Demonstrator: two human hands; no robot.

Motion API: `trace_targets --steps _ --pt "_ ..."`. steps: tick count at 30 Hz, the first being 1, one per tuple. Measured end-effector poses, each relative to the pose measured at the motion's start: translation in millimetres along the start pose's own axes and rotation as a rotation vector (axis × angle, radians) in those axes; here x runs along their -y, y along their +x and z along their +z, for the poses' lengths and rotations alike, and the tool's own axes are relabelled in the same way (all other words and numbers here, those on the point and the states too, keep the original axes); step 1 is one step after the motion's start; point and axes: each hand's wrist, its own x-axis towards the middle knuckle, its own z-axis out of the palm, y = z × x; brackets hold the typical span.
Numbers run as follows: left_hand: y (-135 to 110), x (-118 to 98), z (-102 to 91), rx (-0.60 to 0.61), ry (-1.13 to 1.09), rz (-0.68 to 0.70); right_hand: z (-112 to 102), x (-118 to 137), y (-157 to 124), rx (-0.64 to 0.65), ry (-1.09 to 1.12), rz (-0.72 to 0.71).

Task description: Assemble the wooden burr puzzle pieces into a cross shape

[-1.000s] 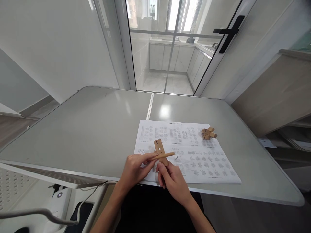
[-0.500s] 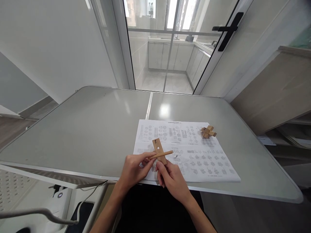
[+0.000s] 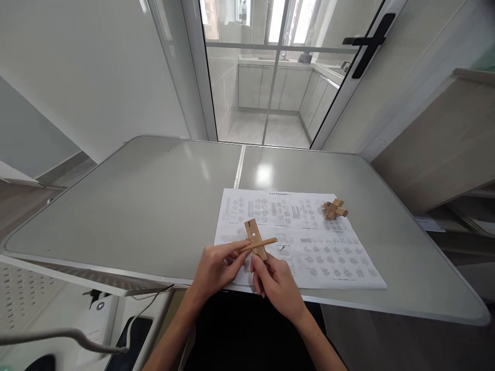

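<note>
My left hand [image 3: 216, 268] pinches a thin wooden stick [image 3: 260, 245] that lies across a flat wooden piece [image 3: 253, 233] with a small hole in it. My right hand [image 3: 276, 283] grips the lower end of that flat piece and holds it upright above the near table edge. Both hands are closed on their pieces, just over the lower left part of a printed instruction sheet [image 3: 309, 247]. An assembled wooden burr puzzle [image 3: 334, 209] rests on the sheet's far right corner, away from both hands.
The grey folding table [image 3: 154, 206] has a seam [image 3: 240, 167] down its middle. Glass sliding doors [image 3: 270, 72] stand behind it, a wooden cabinet [image 3: 436, 139] to the right. A white perforated shelf [image 3: 46, 293] and a cable [image 3: 150, 304] sit at the lower left.
The hands and the two wooden pieces stay almost as they were. The view shifted slightly; the stick remains crossed over the flat piece.
</note>
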Motion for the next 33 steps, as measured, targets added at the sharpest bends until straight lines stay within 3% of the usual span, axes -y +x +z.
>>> trace_targets --steps 12,33 --pt "-2.5 2.5 1.1 0.014 0.071 0.015 3.7 -0.3 -0.4 -0.061 -0.078 -0.021" --pt "2.4 3.2 -2.2 0.009 0.027 0.117 0.9 2.9 -4.8 -0.01 -0.008 -0.013"
